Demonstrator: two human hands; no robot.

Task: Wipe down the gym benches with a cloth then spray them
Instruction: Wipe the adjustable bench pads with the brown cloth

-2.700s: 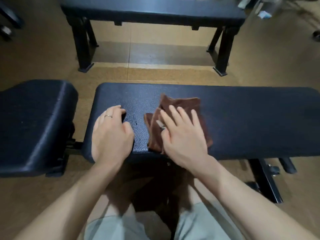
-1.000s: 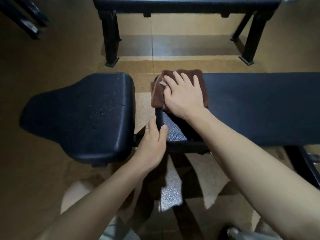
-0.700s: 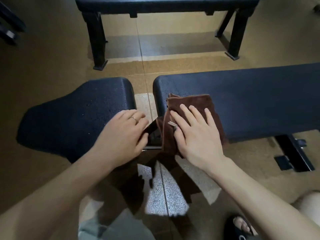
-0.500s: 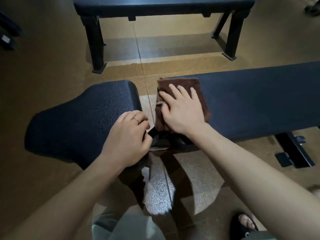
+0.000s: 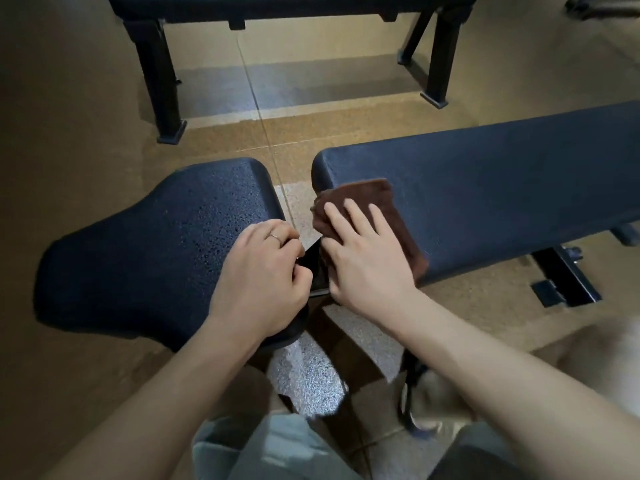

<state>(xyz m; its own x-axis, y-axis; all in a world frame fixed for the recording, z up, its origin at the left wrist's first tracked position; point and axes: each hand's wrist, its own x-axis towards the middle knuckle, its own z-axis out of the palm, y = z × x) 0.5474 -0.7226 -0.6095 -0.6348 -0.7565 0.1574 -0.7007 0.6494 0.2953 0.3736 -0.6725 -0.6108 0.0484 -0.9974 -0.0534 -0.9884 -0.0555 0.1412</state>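
My right hand [image 5: 367,261] lies flat on the brown cloth [image 5: 377,209], fingers straight, pressing it onto the near end of the long pad [image 5: 502,188] of the bench. The cloth sits at the pad's corner, and its left edge hangs over the end of the pad into the gap. My left hand [image 5: 263,282] rests on the right edge of the seat pad [image 5: 149,251], fingers curled down over that edge toward the gap; I cannot tell whether they grip the pad or the frame under it. A second bench [image 5: 277,5] stands beyond, well apart. No spray bottle is in view.

Hazards from this position, as I judge them:

1. Cloth drop. The cloth overhangs the pad end. A stroke toward the gap with light pressure could push it off onto the floor [image 5: 86,116].
2. Finger pinch. Both hands are close together at the gap, above the black frame bar [image 5: 317,265]. A fast stroke to the left could drive my right hand into the left, or into the metal.
3. Missed area. The seat pad shows specks or droplets on its surface. Wiping only the long pad leaves it untreated.
4. Bunching. The cloth is folded and could roll under the palm on the textured cover, reducing contact.
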